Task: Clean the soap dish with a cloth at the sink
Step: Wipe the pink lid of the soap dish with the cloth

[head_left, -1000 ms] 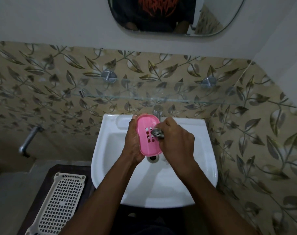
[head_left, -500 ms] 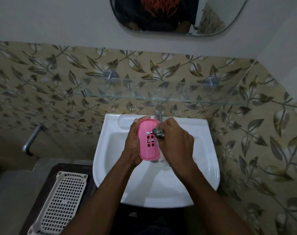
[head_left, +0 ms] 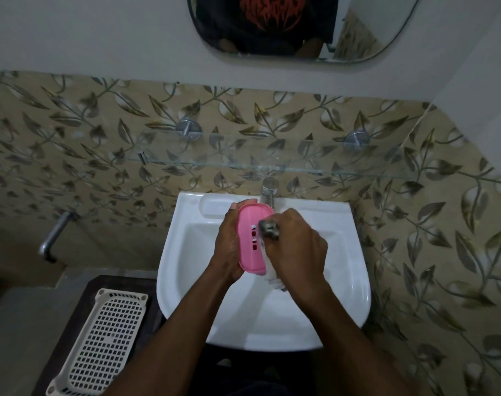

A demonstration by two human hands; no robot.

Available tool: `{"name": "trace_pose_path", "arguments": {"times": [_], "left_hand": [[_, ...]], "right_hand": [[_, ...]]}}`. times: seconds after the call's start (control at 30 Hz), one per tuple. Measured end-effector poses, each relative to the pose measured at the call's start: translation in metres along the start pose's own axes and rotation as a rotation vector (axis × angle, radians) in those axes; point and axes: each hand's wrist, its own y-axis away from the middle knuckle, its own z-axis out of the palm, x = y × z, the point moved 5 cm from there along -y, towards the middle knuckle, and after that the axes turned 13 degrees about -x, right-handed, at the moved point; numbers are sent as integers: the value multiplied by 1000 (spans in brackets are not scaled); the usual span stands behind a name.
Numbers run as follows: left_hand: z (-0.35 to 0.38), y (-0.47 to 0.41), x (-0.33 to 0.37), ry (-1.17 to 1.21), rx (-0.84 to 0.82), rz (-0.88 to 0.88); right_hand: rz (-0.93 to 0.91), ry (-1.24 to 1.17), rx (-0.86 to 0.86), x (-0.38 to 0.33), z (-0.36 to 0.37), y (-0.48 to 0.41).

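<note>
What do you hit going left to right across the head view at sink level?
Wall tap → white perforated tray → sink left rim → left hand → pink soap dish → cloth → right hand → leaf-pattern tile wall.

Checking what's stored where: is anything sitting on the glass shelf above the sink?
No, the glass shelf shows only the leaf-patterned tiles through it.

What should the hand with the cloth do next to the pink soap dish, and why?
Probably rub the cloth down along the soap dish. The right hand presses it near the slots, while the left hand holds the dish above the sink, lower part unwiped.
</note>
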Motion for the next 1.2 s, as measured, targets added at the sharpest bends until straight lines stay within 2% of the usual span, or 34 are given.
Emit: {"name": "trace_pose_path", "arguments": {"times": [0.17,0.27,0.37,0.53,0.7,0.77,0.87,1.07,1.13,1.2], "left_hand": [[12,4,-5,-36,-50,-54],[17,7,-8,-26,-43,-82],[13,8,-5,-37,0,-5],[7,5,-7,-160,41,80],[8,7,-3,-242,18,187],[10,7,-3,-259,-2,209],[12,7,-2,-289,-20,207],[15,5,6,-302,-40,194],[18,6,7,-334,-53,224],[18,8,5,-350,-44,250]], "right_hand": [[133,-15,76,10,-8,-20],[29,-97,147,-3,-4,-17],[-65,-107,170,-5,-6,-15],[154,-60,62,23,-8,-23],[354,-277,-148,47,9,-25],[382,-302,-160,52,13,-23],[336,-255,-74,46,10,-22],[84,-68,137,25,1,-21],[162,-119,91,34,5,-23],[322,-248,-46,48,13,-27]]}}
